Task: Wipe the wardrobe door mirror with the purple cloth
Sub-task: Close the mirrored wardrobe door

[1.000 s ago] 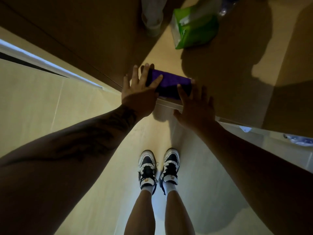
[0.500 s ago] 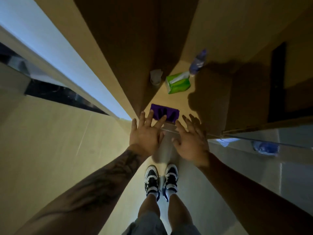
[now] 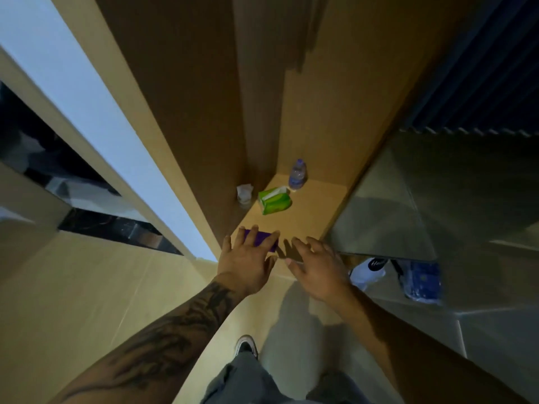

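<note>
A folded purple cloth lies at the front edge of the wardrobe shelf. My left hand lies over the cloth with its fingers spread and straight, fingertips on top of it. My right hand hovers just right of the cloth, fingers spread, holding nothing. The open wardrobe door with its mirror stands to the right and reflects the room dimly.
On the shelf behind the cloth sit a green tissue pack, a clear water bottle and a small white cup. A white bag and a blue packet lie by the mirror's foot. My shoe is on the pale floor.
The view has pulled back and tilted up, so the shelf looks farther off. My left hand stays on the cloth; my right hand has drifted slightly to the right of it.
</note>
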Available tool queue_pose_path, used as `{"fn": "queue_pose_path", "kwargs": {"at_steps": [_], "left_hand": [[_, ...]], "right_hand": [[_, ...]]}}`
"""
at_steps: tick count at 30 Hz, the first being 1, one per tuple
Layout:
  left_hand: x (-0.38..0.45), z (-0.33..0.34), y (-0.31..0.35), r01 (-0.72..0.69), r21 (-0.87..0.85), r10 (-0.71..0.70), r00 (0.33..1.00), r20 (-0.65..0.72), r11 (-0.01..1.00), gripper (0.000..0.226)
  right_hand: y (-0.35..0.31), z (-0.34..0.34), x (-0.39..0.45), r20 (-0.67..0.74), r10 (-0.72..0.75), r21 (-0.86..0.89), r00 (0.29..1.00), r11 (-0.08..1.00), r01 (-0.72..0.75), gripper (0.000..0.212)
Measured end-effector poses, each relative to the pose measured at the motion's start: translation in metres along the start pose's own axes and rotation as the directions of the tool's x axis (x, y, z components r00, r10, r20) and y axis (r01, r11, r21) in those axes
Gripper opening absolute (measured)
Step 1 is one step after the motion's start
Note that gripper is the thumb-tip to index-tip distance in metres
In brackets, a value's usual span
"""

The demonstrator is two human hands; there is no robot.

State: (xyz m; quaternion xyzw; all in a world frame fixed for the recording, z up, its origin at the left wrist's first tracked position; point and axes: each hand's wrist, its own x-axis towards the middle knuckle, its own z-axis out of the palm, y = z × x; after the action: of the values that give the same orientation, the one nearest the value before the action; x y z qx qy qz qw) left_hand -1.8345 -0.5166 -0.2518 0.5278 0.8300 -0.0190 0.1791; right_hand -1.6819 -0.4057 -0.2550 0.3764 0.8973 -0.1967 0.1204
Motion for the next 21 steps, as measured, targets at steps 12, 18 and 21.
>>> {"fn": "queue_pose_path", "kwargs": {"at_steps": [12,18,21], "left_hand": [[-0.056,-0.011,0.142,0.075,0.024,-0.074,0.995,-0.065,0.997,0.056],[-0.062,-0.037,0.195,0.037,0.034,-0.029,0.979,-0.202,0.999,0.053],[-0.064,-0.052,0.216,0.016,0.045,-0.005,0.972,-0.235,0.999,0.050]], "right_hand": [[0.117,-0.041,-0.076,-0.052,-0.133,0.050,0.990,0.990,0.136,0.060],[0.160,-0.074,-0.106,-0.151,-0.123,0.045,0.981,0.990,0.131,0.058],[0.175,-0.090,-0.118,-0.176,-0.141,0.087,0.974,0.984,0.158,0.058]]}}
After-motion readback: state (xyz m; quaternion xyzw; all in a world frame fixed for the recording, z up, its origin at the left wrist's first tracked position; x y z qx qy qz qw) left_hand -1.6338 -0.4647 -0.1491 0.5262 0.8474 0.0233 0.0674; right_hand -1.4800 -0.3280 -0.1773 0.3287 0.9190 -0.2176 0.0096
